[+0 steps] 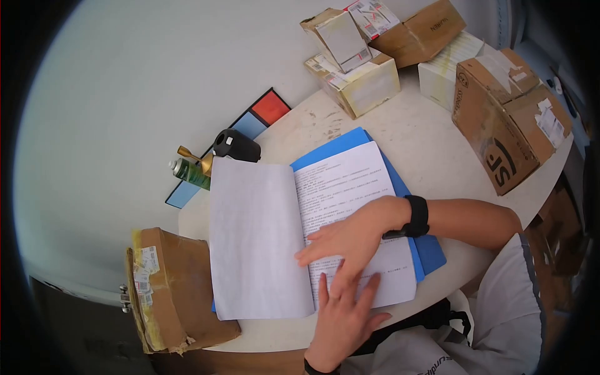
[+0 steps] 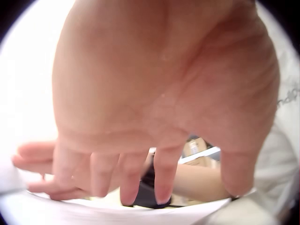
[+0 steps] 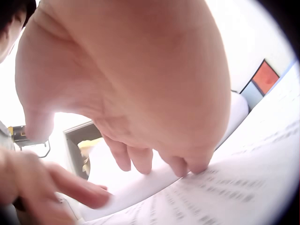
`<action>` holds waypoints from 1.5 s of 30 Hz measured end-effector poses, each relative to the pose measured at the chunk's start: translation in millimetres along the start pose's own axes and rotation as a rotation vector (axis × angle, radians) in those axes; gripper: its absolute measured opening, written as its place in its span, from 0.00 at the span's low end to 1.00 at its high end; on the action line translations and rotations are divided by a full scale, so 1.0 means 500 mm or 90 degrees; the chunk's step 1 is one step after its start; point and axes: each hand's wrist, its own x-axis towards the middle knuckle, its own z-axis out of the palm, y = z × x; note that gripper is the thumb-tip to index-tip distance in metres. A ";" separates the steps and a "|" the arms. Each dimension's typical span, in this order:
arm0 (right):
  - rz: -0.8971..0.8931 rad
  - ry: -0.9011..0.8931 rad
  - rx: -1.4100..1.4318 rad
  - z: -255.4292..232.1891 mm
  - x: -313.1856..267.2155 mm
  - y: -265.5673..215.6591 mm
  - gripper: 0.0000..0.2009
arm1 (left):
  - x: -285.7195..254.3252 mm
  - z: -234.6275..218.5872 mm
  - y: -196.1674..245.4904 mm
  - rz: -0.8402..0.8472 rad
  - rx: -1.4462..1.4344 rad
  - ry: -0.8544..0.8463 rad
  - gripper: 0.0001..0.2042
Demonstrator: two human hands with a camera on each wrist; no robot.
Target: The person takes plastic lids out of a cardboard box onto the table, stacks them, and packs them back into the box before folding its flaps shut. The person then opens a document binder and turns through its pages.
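A stack of printed sheets lies spread open like a book, with a blank white page (image 1: 259,237) on the left and a printed page (image 1: 344,181) on the right. Beneath it shows a blue folder (image 1: 431,253). My right hand (image 1: 359,234), a black watch (image 1: 417,215) at its wrist, lies over the printed page with fingertips at the fold. Below it, my left hand (image 1: 339,322) spreads its fingers over the page's lower part, overlapping the right thumb in the head view. Straight fingers (image 2: 164,173) point down towards the paper in the left wrist view. Neither hand grips anything.
Cardboard boxes (image 1: 500,125) stand at the far right, white cartons (image 1: 365,84) at the back. Another cardboard box (image 1: 181,281) is left of the sheets. Behind them stand a black container (image 1: 237,145) and a green can (image 1: 190,174), near a red-and-blue panel (image 1: 270,107) along the wall.
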 end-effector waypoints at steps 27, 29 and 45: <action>0.383 0.482 0.164 -0.148 -0.164 0.134 0.37 | 0.003 0.004 -0.062 -0.160 -0.028 0.198 0.15; 0.412 0.505 0.219 -0.150 -0.171 0.124 0.37 | -0.027 -0.013 -0.115 -0.370 -0.078 0.380 0.15; 0.349 0.505 -0.112 -0.128 -0.140 0.038 0.28 | -0.045 -0.027 -0.070 -0.096 -0.112 0.268 0.12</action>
